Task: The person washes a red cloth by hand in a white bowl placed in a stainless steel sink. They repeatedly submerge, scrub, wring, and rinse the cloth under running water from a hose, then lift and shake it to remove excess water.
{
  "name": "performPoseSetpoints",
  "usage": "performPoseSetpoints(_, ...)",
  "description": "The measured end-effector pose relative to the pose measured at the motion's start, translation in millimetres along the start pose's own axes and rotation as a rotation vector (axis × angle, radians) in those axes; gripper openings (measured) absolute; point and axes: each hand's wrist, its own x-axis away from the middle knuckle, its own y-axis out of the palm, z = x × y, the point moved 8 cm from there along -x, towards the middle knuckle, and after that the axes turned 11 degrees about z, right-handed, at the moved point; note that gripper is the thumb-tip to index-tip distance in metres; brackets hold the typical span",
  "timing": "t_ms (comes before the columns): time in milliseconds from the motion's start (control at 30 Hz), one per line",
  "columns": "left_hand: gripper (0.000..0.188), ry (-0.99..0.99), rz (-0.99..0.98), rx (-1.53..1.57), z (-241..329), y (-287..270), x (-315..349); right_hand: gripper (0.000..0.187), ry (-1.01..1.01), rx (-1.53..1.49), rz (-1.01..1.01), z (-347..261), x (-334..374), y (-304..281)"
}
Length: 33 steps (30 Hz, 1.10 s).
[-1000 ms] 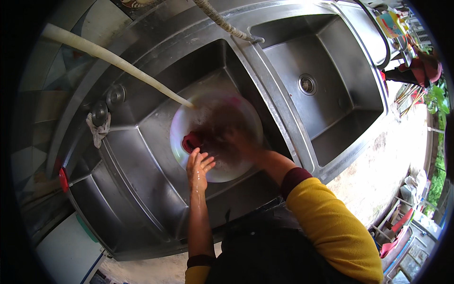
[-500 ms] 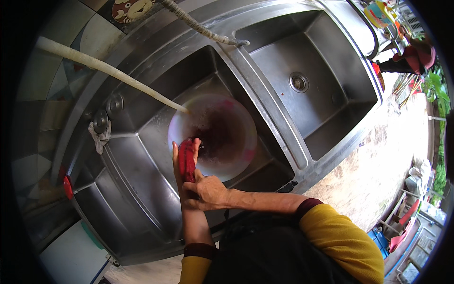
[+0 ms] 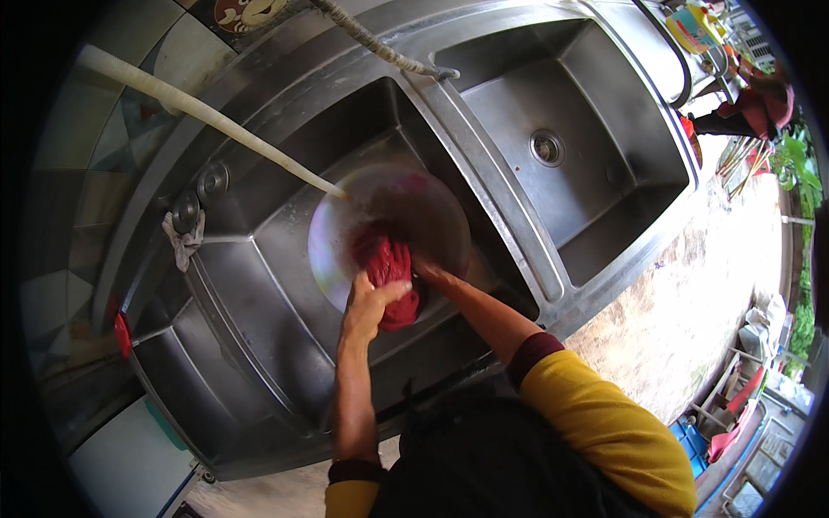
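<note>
A soaked, bunched red cloth (image 3: 398, 312) hangs over the near side of a pale round basin (image 3: 321, 250), partly in its dark reddish water. My left hand (image 3: 367, 304) is closed on the cloth's left side, thumb across the top. Just right of the cloth is my right hand (image 3: 427, 267), reaching into the basin; its fingers are hidden by the cloth and murky water. A pale hose (image 3: 216, 119) slopes down from the upper left and ends at the basin's far rim.
The basin stands in a steel sink bowl (image 3: 285, 246). To its right, past a metal divider (image 3: 492, 173), lies a second bowl with a drain (image 3: 547, 148). A grey hose (image 3: 371, 43) lies across the back rim. A rag (image 3: 184, 242) hangs at the left.
The red cloth, earlier stretched along my upright left hand, is now bunched lower at the basin. My right hand has moved from my left wrist into the basin.
</note>
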Motion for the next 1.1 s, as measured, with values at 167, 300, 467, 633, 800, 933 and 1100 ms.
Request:
performPoseSetpoints(167, 0.03, 0.152, -0.235, -0.25, 30.0, 7.0, 37.2, 0.035, 0.263, -0.516, 0.076, -8.8, 2.7, -17.4)
performPoseSetpoints(300, 0.039, 0.088, -0.112, -0.176, 1.7, -35.3, 8.4, 0.034, 0.104, -0.164, 0.023, -53.2, -9.5, -20.5)
performPoseSetpoints(467, 0.047, 0.21, 0.423, -0.422, -47.4, -117.1, -36.1, 0.04, -0.437, 0.556, 0.37, -123.0, -16.0, -43.0)
performPoseSetpoints(633, 0.042, 0.359, 0.569, -0.272, -67.1, -118.4, -42.3, 0.063, -0.46, 0.943, 0.361, -107.0, 13.0, -9.5)
performPoseSetpoints(800, 0.038, 0.056, 0.312, -0.074, -105.7, -67.2, -44.2, 0.053, -0.743, 1.081, 0.433, -96.2, 30.4, 16.9)
performPoseSetpoints(933, 0.077, -0.277, 0.284, 0.426, -128.2, -45.8, -42.4, 0.026, -0.195, 0.659, -0.102, -82.8, 9.3, 14.4)
performPoseSetpoints(1100, 0.083, -0.132, 0.026, 0.685, -79.9, -31.0, -63.2, 0.019, -0.608, 0.193, -0.612, -159.3, 123.9, 89.5)
